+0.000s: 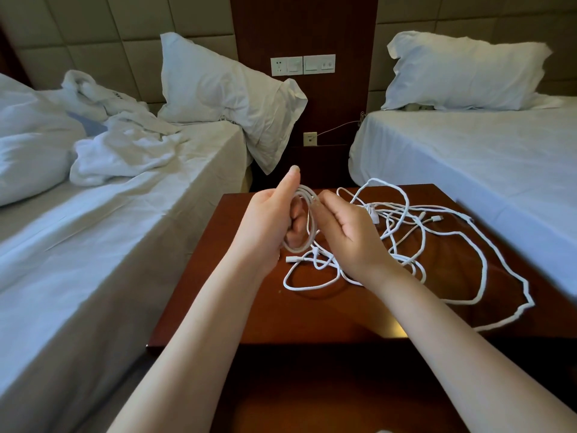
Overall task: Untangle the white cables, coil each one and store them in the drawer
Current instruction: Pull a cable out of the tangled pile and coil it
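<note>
Two hands: both are raised close together above the left half of the nightstand, with bare forearms reaching in from the near side.
Left hand: its fingers are curled round the coiled cable and the thumb points up; it grips the loops from the left.
Right hand: its fingers are bent, and the tips pinch the coiled cable's strand at the upper right of the loops, just beside the left thumb.
Coiled cable: a few white loops are held upright in the air over the nightstand's left half. Whether the lowest loop touches the top cannot be told.
Tangle of white cables: it lies loose on the nightstand top from the centre to the right, thin strands crossing one another with several plugs showing.
Thick cable: a fatter white cord sweeps in a wide loop round the tangle, reaching the nightstand's right and front-right edge.
Plug: a white connector lies flat on the nightstand just below the coil.
Left bed: it stands just left of the nightstand and carries rumpled white bedding; a pillow slumps off the bed's corner, beyond the nightstand's far-left corner.
Right bed: it stands just right of the nightstand, with a smooth sheet and a second pillow at the head.
Wall plates: white sockets and switches sit on the dark panel behind the nightstand.
</note>
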`<state>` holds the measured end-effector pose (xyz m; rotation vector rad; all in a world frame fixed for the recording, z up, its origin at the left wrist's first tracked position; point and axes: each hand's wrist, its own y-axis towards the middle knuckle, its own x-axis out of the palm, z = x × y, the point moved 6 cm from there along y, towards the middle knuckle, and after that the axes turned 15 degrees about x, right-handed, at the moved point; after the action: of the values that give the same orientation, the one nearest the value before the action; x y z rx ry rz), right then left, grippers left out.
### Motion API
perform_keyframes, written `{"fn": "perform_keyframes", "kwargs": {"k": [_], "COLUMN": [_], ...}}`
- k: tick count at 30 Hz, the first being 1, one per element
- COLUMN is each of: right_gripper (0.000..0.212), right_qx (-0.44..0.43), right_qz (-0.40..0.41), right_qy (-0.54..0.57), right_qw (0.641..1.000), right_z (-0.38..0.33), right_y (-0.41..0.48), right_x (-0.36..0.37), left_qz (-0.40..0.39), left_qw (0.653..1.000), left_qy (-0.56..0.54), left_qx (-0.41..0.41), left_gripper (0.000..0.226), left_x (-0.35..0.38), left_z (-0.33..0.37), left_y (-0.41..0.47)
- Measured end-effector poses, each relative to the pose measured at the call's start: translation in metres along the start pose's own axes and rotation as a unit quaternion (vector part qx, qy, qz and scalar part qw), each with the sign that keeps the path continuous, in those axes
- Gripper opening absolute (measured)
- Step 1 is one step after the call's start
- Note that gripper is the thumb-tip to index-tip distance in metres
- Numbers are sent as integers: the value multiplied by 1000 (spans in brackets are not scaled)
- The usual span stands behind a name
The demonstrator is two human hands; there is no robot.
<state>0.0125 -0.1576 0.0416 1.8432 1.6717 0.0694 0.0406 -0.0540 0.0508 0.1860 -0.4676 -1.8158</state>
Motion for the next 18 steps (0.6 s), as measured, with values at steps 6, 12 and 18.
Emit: {"fn": "perform_keyframes", "kwargs": {"k": [6, 12, 18], "right_gripper": [46, 29, 31], "right_qx": [-9, -14, 52], "right_qz": [37, -11, -27], "right_qy": [-95, -126, -43], "right_qw": [995, 992, 997], "right_z": [5, 1, 5], "right_y": [1, 2, 2], "right_x": [2, -2, -1], "left_qz": [96, 28, 85], "left_qw": [964, 915, 889], "left_qy": [224, 342, 357], "left_qx": [103, 213, 273], "left_gripper": [61, 52, 49], "left_x": [-12, -13, -10], "left_z": [4, 15, 18], "left_y": [-1, 0, -4]}}
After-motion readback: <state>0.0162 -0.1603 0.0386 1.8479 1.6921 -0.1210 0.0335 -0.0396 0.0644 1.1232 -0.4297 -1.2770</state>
